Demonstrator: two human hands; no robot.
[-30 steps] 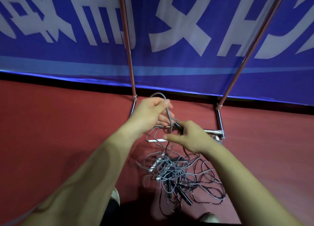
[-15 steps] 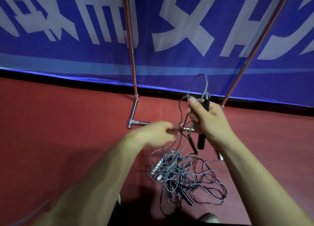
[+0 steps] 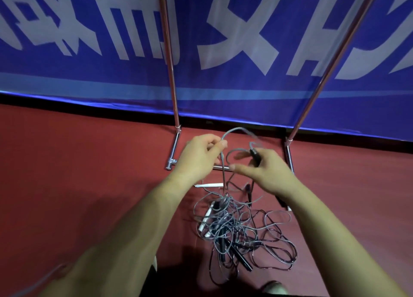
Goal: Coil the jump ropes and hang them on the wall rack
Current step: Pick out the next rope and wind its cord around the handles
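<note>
Above the tangled pile [image 3: 234, 227] on the floor [image 3: 89, 174]: coiling underway, left hand [image 3: 199, 158] pinching the grey rope [image 3: 237, 130], right hand [image 3: 263, 171] gripping its black handle [image 3: 256, 156]; next, gathering another even loop.

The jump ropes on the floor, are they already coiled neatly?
No, the jump ropes lie in a loose tangled pile on the red floor.

Floor [image 3: 78, 174]: dark red, smooth, matte, with a soft shadow at lower left.
Back wall: covered by a blue banner [image 3: 245, 91] with large white characters and a paler blue stripe low down.
Gap under banner: a black strip along the floor.
Metal stand [image 3: 172, 80]: two shiny upright poles, feet resting on the floor.
Light: dim, even.
</note>
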